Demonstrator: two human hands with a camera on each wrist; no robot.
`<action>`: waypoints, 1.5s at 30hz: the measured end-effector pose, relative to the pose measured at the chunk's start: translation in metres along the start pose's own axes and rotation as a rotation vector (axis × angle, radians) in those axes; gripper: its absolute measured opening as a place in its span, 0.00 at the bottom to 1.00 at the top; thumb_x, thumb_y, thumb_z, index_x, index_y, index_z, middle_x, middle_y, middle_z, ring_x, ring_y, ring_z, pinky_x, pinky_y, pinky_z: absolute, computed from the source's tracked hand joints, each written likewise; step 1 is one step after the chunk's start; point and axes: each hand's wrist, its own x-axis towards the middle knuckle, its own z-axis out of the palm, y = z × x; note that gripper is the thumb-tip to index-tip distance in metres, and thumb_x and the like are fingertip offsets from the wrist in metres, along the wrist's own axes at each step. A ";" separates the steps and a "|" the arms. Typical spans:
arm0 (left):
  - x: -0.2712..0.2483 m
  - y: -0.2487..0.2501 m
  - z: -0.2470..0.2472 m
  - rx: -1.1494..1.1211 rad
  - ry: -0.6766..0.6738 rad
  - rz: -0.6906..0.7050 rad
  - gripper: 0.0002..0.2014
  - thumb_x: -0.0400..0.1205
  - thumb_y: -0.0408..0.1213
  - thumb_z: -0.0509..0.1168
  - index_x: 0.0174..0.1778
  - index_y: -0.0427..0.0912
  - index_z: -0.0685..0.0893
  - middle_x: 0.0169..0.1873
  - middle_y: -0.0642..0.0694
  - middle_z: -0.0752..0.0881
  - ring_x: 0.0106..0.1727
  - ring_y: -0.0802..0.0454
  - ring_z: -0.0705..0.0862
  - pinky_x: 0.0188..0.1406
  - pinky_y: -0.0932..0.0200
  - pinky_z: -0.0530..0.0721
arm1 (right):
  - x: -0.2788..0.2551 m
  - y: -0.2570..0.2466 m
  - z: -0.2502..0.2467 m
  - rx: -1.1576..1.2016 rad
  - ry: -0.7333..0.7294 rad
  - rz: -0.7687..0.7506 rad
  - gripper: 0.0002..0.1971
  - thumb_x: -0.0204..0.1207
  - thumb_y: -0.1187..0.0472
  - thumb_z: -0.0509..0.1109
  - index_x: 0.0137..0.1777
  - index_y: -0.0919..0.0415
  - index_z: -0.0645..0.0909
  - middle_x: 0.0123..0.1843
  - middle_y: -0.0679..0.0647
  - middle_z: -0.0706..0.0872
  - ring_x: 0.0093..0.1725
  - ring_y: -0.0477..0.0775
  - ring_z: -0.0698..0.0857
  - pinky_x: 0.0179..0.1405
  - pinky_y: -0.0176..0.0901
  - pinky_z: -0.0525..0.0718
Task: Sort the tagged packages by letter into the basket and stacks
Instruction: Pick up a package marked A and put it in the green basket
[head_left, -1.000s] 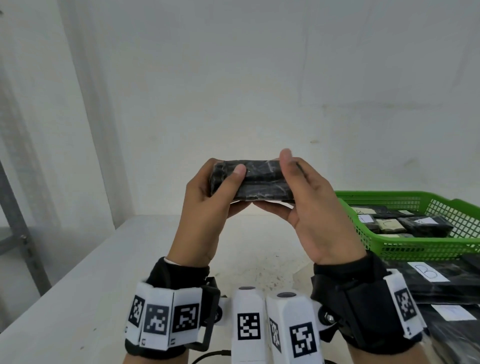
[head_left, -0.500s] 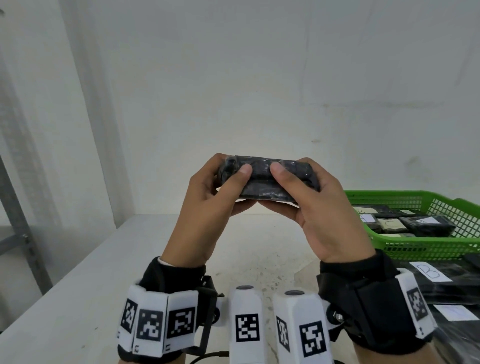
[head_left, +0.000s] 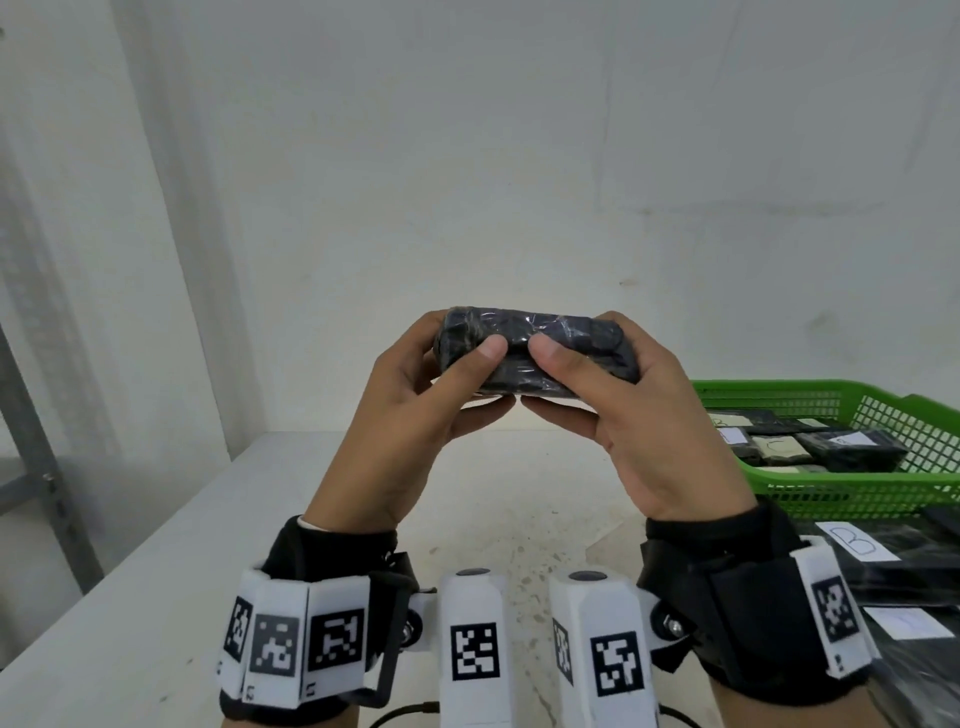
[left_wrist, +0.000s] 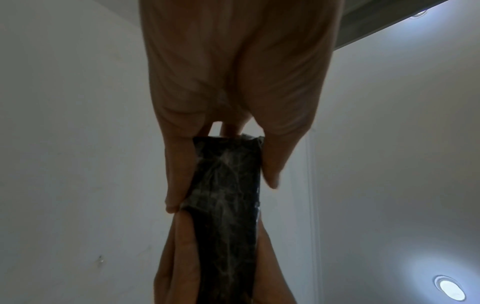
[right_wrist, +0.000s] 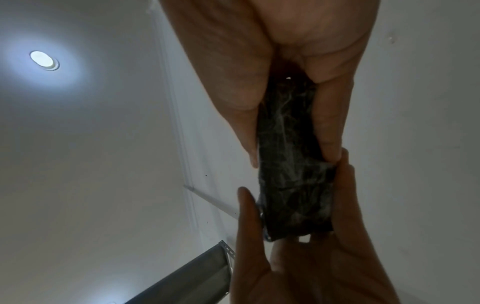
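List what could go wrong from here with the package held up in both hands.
1. No tag shows on the package in any view, so its letter could be misjudged and it could go to the wrong place.
2. The left hand and right hand hold it high above the table; its glossy wrap might slip during turning.
3. The basket looks crowded; a dropped-in package could land askew.

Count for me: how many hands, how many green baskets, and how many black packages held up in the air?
hands: 2, the left hand and the right hand
green basket: 1
black package held up: 1
total: 4
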 end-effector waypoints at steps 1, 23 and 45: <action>0.000 0.000 0.000 -0.003 -0.024 -0.008 0.19 0.78 0.43 0.72 0.63 0.39 0.83 0.57 0.39 0.90 0.60 0.42 0.89 0.53 0.57 0.88 | 0.000 0.001 0.000 -0.014 0.011 -0.018 0.09 0.71 0.61 0.77 0.44 0.61 0.79 0.48 0.58 0.90 0.51 0.54 0.91 0.51 0.48 0.91; -0.002 0.004 0.007 0.056 0.063 0.034 0.09 0.89 0.35 0.57 0.47 0.38 0.80 0.44 0.45 0.89 0.50 0.49 0.90 0.48 0.52 0.90 | -0.002 -0.006 0.002 -0.069 -0.067 0.029 0.24 0.64 0.38 0.70 0.47 0.58 0.79 0.51 0.57 0.89 0.53 0.52 0.90 0.53 0.49 0.90; 0.005 -0.010 -0.001 0.136 0.053 -0.214 0.41 0.60 0.59 0.75 0.69 0.42 0.81 0.57 0.45 0.90 0.59 0.54 0.89 0.59 0.52 0.87 | -0.001 0.002 0.006 -0.180 0.039 -0.093 0.25 0.65 0.39 0.70 0.61 0.45 0.85 0.52 0.50 0.92 0.50 0.46 0.91 0.41 0.35 0.85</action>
